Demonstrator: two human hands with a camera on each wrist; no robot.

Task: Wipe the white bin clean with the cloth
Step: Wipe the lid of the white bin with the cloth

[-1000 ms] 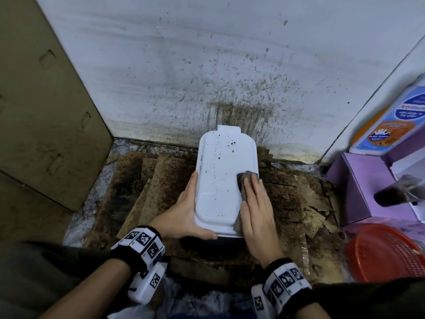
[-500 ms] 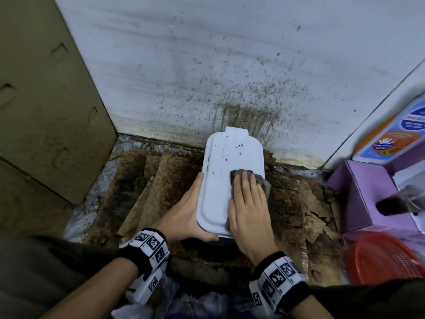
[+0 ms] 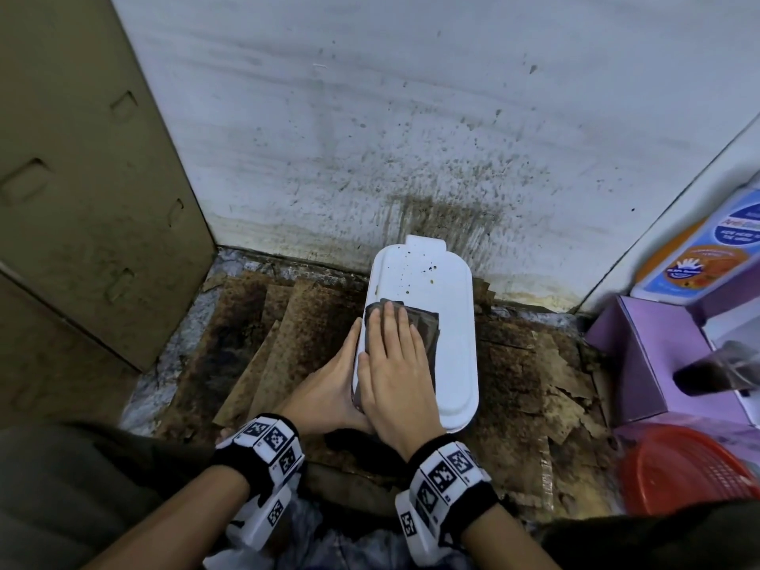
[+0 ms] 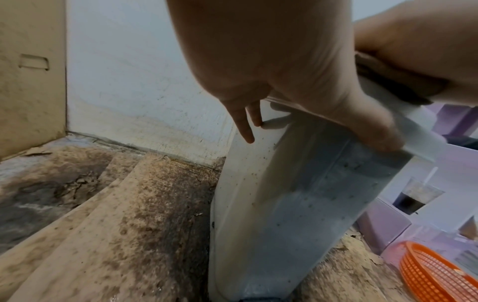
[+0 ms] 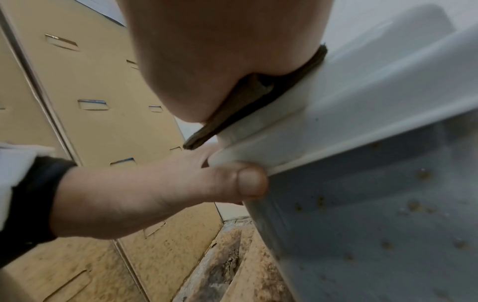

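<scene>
The white bin [image 3: 448,335] stands on the floor against the wall, its lid speckled with brown spots at the far end. A dark cloth [image 3: 425,322] lies on the lid's left half. My right hand [image 3: 392,359] lies flat on the cloth with straight fingers. My left hand [image 3: 329,384] grips the bin's near left corner. Its fingers [image 4: 245,130] run along the bin's side [image 4: 284,204]. Its thumb [image 5: 232,183] hooks under the lid's rim [image 5: 336,139]. The right wrist view shows my palm [image 5: 220,61] on the cloth [image 5: 248,98] at the lid's edge.
A brown cardboard panel [image 3: 82,199] closes the left side. The white wall [image 3: 411,137] behind is spattered. Stained cardboard sheets [image 3: 288,343] cover the floor. A purple box [image 3: 641,355], an orange basket [image 3: 691,471] and a blue and orange pack [image 3: 707,248] crowd the right.
My right hand has slid the cloth from the lid's right edge across to its left half. The left hand has kept its grip on the bin.
</scene>
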